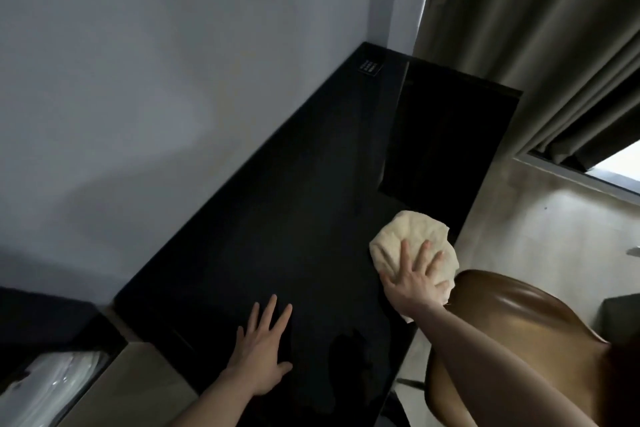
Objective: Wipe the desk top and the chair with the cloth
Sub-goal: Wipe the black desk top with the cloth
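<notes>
A long black desk top (277, 218) runs along the grey wall toward the far corner. A bunched cream cloth (405, 239) lies near the desk's right edge. My right hand (414, 279) presses flat on the cloth with fingers spread. Nearer to me, my left hand (261, 354) rests palm down on the bare desk top, fingers apart, holding nothing. The brown leather chair (512, 329) stands right of the desk, its back just under my right forearm.
A flat black screen or panel (446, 142) lies on the desk's far right part. A small socket plate (473, 66) sits in the far corner. Curtains (540, 45) hang at the right. A bin with a white bag (45, 381) stands at lower left.
</notes>
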A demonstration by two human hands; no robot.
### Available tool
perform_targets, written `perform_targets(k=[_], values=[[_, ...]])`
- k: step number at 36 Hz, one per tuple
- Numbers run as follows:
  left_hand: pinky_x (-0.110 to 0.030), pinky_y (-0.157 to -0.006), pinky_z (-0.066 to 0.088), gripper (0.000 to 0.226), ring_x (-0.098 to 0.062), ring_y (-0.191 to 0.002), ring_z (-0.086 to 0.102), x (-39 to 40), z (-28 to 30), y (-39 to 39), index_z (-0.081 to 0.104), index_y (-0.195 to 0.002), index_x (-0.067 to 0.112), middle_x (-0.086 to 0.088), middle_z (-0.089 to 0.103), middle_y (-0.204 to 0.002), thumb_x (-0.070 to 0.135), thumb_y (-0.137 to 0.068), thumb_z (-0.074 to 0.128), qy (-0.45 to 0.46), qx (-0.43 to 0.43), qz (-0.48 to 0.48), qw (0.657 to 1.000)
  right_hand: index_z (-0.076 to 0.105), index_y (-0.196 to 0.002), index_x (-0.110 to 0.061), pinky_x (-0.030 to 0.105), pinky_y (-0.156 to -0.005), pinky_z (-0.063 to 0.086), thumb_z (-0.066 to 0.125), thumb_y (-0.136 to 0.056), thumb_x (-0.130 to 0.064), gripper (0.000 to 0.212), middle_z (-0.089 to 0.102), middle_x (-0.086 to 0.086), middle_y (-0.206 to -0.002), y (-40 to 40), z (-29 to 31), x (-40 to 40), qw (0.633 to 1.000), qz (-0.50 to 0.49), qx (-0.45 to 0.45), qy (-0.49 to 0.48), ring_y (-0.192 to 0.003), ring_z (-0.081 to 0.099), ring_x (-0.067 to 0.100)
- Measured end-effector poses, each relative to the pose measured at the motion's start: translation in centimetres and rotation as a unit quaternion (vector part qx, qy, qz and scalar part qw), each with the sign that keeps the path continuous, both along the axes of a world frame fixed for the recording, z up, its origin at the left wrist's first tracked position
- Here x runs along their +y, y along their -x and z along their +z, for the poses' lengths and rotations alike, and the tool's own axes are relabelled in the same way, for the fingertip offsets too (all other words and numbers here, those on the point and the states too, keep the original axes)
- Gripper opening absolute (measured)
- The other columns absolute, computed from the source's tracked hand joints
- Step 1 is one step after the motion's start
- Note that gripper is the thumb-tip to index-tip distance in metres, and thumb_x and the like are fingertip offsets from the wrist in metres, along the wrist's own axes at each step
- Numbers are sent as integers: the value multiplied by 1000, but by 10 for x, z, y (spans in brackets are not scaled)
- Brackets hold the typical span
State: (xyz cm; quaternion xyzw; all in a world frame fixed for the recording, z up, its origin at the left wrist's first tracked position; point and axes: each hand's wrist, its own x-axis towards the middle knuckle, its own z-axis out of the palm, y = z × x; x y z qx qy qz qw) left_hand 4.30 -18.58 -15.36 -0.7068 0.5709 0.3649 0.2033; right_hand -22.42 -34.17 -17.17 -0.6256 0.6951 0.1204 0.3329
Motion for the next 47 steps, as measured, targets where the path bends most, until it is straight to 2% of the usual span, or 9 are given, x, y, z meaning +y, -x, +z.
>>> perform_targets(k=[3, 11, 21, 31, 38, 43, 47], values=[[-60, -123, 9, 104, -31, -153, -22, 37, 0, -17, -14, -158, 37, 5, -34, -162, 42, -94, 67, 4, 1, -1, 1000, -19, -157, -38, 72, -116, 0, 25, -96, -70, 82, -39, 5, -160, -18, 1, 54, 1000, 2, -9, 4, -145, -37, 37], [-62, -121, 14, 103, -29, -153, -21, 92, 2, -37, -11, -159, 40, 10, -33, -162, 38, -94, 69, -1, 3, 35, 999, -28, -153, -41, 74, -112, -12, 25, -95, -73, 85, -49, 4, -153, -52, -1, 172, 998, 44, -32, -26, -140, -43, 39], [-64, -120, 15, 106, -29, -152, -22, 95, -8, -36, -7, -159, 41, 11, -30, -163, 33, -91, 73, 21, 2, 45, 999, -31, -151, -42, 74, -113, -10, 30, -93, -72, 89, -53, 1, -150, -50, -11, 177, 998, 50, -33, -11, -137, -48, 38], [-64, -118, 18, 105, -30, -153, -20, 96, -9, -39, -7, -159, 40, 8, -26, -165, 36, -91, 73, 32, -3, 28, 999, -22, -155, -40, 72, -116, -3, 29, -94, -69, 84, -42, 3, -158, -57, -12, 185, 999, 32, -12, 15, -142, -41, 39], [-64, -119, 20, 104, -30, -153, -18, 99, -8, -45, -5, -160, 39, 8, -25, -165, 37, -91, 72, 32, 5, 10, 999, -24, -154, -39, 70, -115, -6, 25, -96, -70, 82, -44, 3, -157, -84, -8, 235, 1000, 8, -14, 8, -141, -43, 38], [-47, -118, 34, 99, -27, -155, -12, 111, -1, -63, -4, -160, 37, 10, -21, -167, 35, -94, 69, 33, -9, -63, 997, -27, -153, -38, 73, -114, -5, 24, -96, -68, 82, -48, 4, -154, -111, -6, 294, 1000, 6, -13, -4, -139, -45, 39], [-45, -124, 21, 95, -26, -156, -6, 129, 0, -79, -1, -161, 33, 6, -15, -168, 37, -95, 67, 47, -6, -87, 995, -28, -153, -35, 76, -110, -8, 26, -97, -63, 84, -48, 8, -154, -137, -2, 323, 1000, -8, 6, -26, -141, -42, 42]])
